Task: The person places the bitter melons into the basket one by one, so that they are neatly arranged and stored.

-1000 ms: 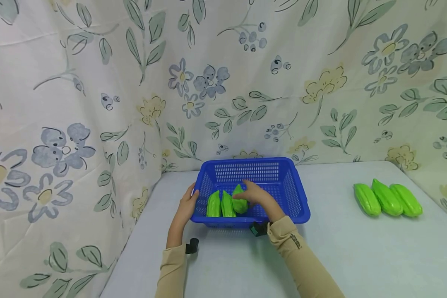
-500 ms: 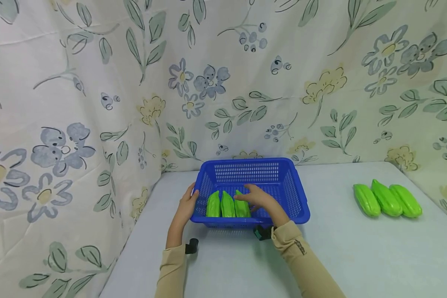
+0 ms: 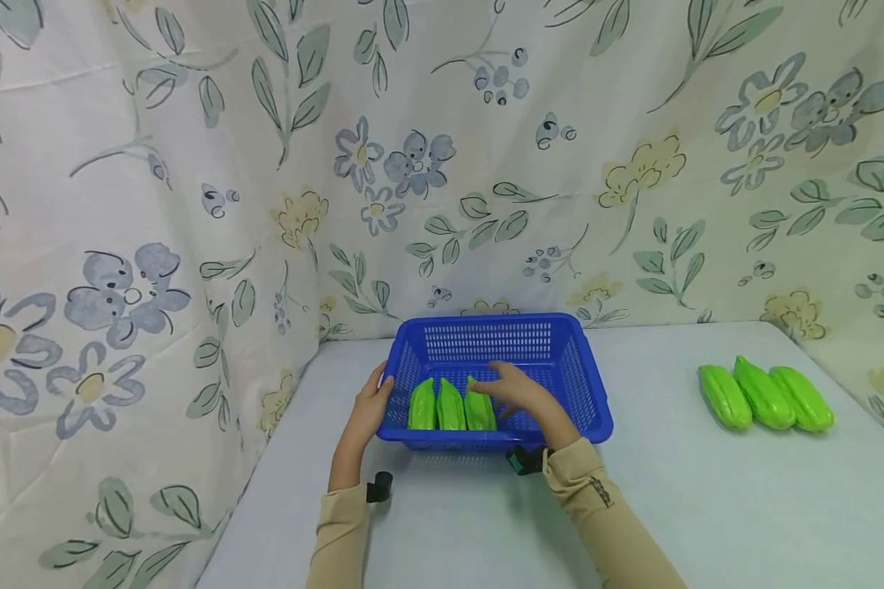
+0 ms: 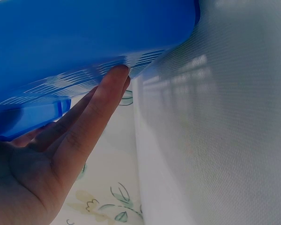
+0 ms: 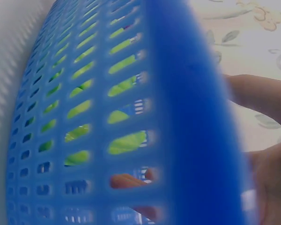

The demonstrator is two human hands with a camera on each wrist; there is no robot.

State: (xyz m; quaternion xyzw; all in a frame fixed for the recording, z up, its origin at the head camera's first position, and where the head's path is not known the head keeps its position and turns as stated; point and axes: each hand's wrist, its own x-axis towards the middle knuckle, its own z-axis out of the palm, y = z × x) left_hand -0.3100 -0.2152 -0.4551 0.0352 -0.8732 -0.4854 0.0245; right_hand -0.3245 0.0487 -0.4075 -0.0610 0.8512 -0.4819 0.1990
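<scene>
My left hand (image 3: 369, 406) grips the left rim of a blue perforated plastic basket (image 3: 599, 393), the thumb over the edge. In the left wrist view, the fingers (image 4: 86, 119) lie along its outer wall. Inside, at the front left, three bright green ridged fruits, shaped like star fruit, lie in a row: a left one (image 3: 422, 406), a middle one (image 3: 451, 406) and a right one (image 3: 480, 410). My right hand (image 3: 521, 391) is over the basket beside the right fruit, fingers spread and holding nothing. The right wrist view shows the basket wall partly hiding this hand.
Three more green fruits lie side by side on the white table (image 3: 678, 491) at the right: a left one (image 3: 725, 398), a middle one (image 3: 764, 394) and a right one (image 3: 803, 399). A floral curtain (image 3: 486, 164) hangs behind and along the left side.
The right fruit in the basket has gone from tilted under my right hand to lying in line with the other two. My right hand has let go and drawn slightly right. The left hand stays put.
</scene>
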